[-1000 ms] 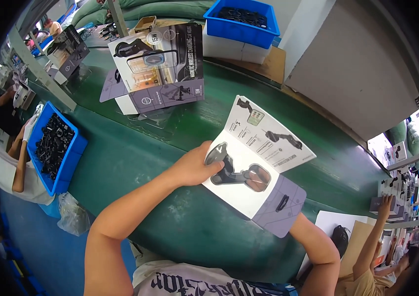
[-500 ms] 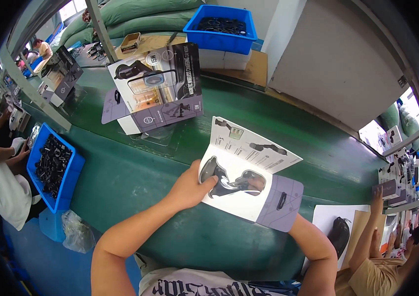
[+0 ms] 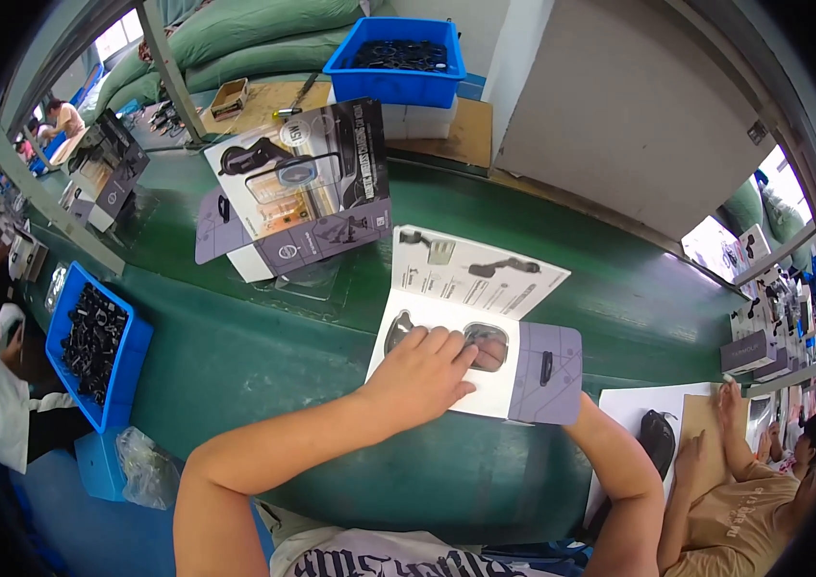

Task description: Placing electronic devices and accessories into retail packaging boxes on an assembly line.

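Observation:
A printed cardboard package (image 3: pixel 499 385) is held up over the green bench, its white inner panel facing me, with a purple side flap and a raised printed lid (image 3: pixel 475 274). Clear plastic blisters (image 3: pixel 486 347) bulge from cutouts in the panel. My left hand (image 3: pixel 424 375) lies across the middle of that panel, fingers together over the plastic and thumb apart; it grips nothing visible. My right forearm (image 3: pixel 610 447) passes behind the purple flap. The right hand is hidden by the package, apart from a skin-coloured patch showing through the right blister; its fingers cannot be made out.
A printed box (image 3: pixel 302 183) stands on the bench's far side. Blue bins of black parts sit at the left (image 3: pixel 100 337) and far back (image 3: pixel 393 62). At right, a black pouch-like item (image 3: pixel 657 440) lies by cardboard near another person's hands (image 3: pixel 687 462).
My left hand has moved from the package's left edge to the right, onto the middle of the panel. The view has shifted slightly. The other person's hands at right have moved along the cardboard.

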Motion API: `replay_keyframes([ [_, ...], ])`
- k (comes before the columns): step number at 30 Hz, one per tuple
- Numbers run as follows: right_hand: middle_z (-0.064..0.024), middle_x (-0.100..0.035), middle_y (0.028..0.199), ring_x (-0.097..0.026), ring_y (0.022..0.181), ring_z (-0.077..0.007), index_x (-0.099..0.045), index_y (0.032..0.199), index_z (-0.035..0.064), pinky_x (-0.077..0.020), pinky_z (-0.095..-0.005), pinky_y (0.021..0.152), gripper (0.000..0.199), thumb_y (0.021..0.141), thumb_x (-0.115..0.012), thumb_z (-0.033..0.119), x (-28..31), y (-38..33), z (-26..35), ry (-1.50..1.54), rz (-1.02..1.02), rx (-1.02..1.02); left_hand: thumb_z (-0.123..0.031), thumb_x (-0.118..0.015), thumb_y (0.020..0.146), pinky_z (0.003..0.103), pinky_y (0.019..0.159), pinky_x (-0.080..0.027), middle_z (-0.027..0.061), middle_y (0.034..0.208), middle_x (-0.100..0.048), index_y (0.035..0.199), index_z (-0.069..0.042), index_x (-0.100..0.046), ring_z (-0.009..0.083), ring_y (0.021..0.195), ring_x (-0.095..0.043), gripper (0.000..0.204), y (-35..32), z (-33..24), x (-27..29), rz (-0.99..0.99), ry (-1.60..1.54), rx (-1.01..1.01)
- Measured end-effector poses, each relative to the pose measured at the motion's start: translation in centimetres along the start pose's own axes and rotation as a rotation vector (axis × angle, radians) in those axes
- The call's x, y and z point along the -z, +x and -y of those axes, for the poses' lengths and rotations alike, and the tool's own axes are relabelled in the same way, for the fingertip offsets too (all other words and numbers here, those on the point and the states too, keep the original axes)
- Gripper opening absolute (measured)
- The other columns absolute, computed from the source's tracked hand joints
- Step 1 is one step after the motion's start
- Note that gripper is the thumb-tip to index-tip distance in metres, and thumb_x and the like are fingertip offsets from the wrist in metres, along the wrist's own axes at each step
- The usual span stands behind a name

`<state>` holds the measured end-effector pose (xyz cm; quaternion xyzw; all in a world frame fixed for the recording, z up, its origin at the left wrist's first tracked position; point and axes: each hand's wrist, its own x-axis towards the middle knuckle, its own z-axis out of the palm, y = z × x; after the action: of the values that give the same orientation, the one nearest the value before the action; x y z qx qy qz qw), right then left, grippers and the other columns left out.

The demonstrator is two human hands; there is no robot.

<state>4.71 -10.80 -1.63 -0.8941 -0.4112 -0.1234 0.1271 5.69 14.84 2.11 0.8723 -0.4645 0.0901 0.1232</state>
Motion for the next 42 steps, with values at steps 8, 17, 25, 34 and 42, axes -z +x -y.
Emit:
replay_keyframes([
  [8,-0.0089,-0.059,0.141,-0.059,0.127,-0.0279,-0.055,0.14,0.009,-0.0471,-0.0388,0.108,0.05,0.095,-0.062,0.028,1.1,-3.6,0.2,0.621,0.045,-0.583,-0.04,-0.06,0.097,0.04,0.091,-0.042,0.0153,0.113,-0.053,0.126,0.001,-0.061,0.0306,0.1,-0.052,0.05,1.6,-0.3,-2.1,-0.101,-0.187,-0.026],
  [17,-0.0116,-0.059,0.142,-0.06,0.125,-0.0303,-0.054,0.144,0.0078,-0.0475,-0.0409,0.105,0.054,0.097,-0.063,0.033,-2.4,-7.2,2.1,0.339,-0.353,-0.74,-0.038,-0.065,0.094,0.042,0.094,-0.043,0.0163,0.119,-0.053,0.127,0.0,-0.061,0.0335,0.102,-0.055,0.051,2.9,0.2,-2.2,-0.054,-0.266,0.075],
  [25,-0.0167,-0.057,0.144,-0.058,0.127,-0.0322,-0.055,0.143,0.0058,-0.0475,-0.0422,0.103,0.051,0.099,-0.06,0.031,-7.2,-11.7,0.4,0.352,-0.06,-0.827,-0.031,-0.064,0.096,0.046,0.099,-0.045,0.0254,0.126,-0.054,0.132,0.009,-0.052,0.0394,0.11,-0.057,0.055,-3.5,4.3,-1.8,-0.34,-0.454,0.404],
  [34,-0.0213,-0.057,0.143,-0.059,0.127,-0.0345,-0.051,0.145,0.0018,-0.049,-0.0444,0.102,0.057,0.1,-0.059,0.036,-0.8,-6.4,-0.6,1.693,-0.415,-1.113,-0.028,-0.063,0.097,0.047,0.106,-0.044,0.0313,0.13,-0.054,0.136,0.014,-0.041,0.0432,0.119,-0.055,0.061,-4.6,5.2,-2.1,-0.249,-0.678,0.571],
  [42,-0.011,-0.07,0.095,-0.065,0.083,-0.0214,-0.069,0.114,-0.0007,-0.0526,-0.0324,0.081,0.028,0.096,-0.067,0.02,4.8,-7.3,-1.3,1.129,-0.633,-1.332,-0.025,-0.065,0.094,0.046,0.092,-0.05,0.0294,0.118,-0.059,0.131,0.008,-0.048,0.0404,0.104,-0.06,0.052,-2.9,4.4,-2.0,-0.308,-0.95,0.528],
])
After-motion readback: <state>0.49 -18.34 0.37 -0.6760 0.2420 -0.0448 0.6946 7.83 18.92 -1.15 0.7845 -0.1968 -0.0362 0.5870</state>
